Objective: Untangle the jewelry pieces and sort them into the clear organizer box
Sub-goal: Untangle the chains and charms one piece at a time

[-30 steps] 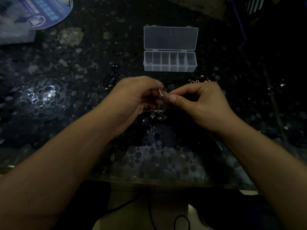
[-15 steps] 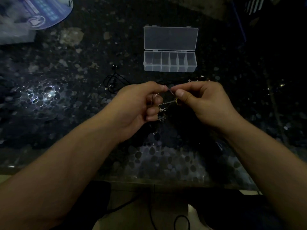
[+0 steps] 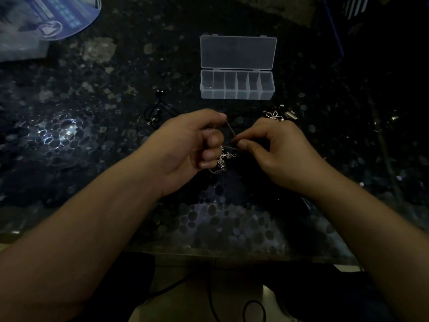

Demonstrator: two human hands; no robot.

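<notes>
A tangled silver chain with small charms (image 3: 224,159) hangs between my two hands above the dark pebble-patterned table. My left hand (image 3: 192,145) holds it with curled fingers, a thin strand running from its fingertips. My right hand (image 3: 276,149) pinches that strand between thumb and forefinger. The clear organizer box (image 3: 236,88) lies open behind them, its lid (image 3: 238,52) folded back and its several compartments look empty. A silver flower-shaped piece (image 3: 275,115) lies just beyond my right hand. A black cord necklace (image 3: 157,112) lies beyond my left hand.
A blue round printed object (image 3: 62,17) and a pale bag sit at the far left corner. Small metal bits (image 3: 291,114) lie right of the flower piece. The table's near edge (image 3: 209,252) runs below my forearms, with dark cables on the floor.
Both hands have drawn slightly apart and lowered. The strand between them is now pulled taut and the charms dangle lower beside my left fingers.
</notes>
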